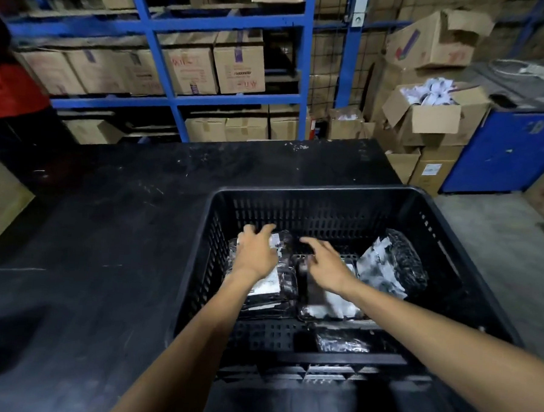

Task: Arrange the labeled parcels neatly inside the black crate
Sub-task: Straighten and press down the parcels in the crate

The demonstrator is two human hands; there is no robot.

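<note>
Two hands reach into the black crate (pixel 325 189) on the worktop (pixel 105 228). The left hand (pixel 255 252) hovers with fingers spread over the left stack of parcels (pixel 266 284); the right hand (pixel 327 268), also empty and spread, hangs above the middle stack (pixel 325 306). A tilted parcel (pixel 390 265) leans against the right wall and, I judge, may topple if the stacks get nudged.
</note>
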